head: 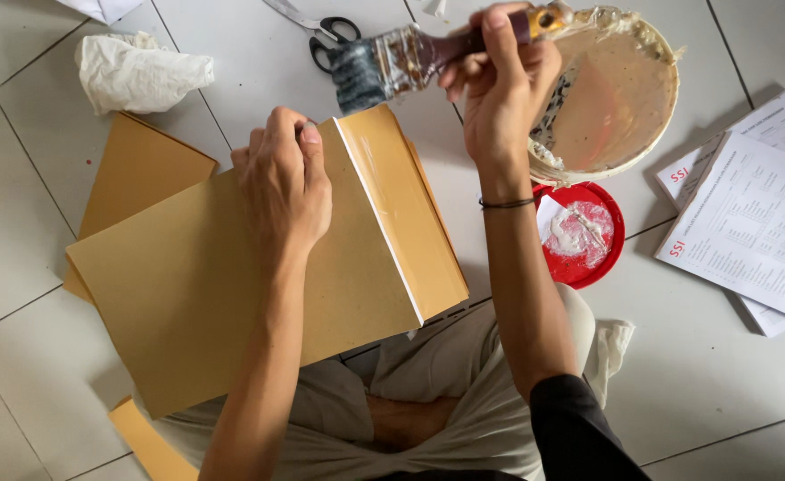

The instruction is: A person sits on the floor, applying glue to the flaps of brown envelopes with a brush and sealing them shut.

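Note:
My left hand (284, 183) presses down on a stack of brown-covered sheets (188, 285) that rests across my lap and the tiled floor. Its white edge (379, 218) faces up beside a folded brown flap (410, 205) smeared with glue. My right hand (499, 85) grips a wide paintbrush (384, 62) by its brown handle. The glue-wet bristles hover just above the stack's far corner. Right behind the hand stands a white glue bucket (629, 89).
A red lid (606, 232) with white glue lies next to the bucket. Printed papers (749, 214) lie at the right. Scissors (326, 31) and a crumpled white cloth (139, 71) lie at the far side. More brown sheets (134, 169) stick out under the stack.

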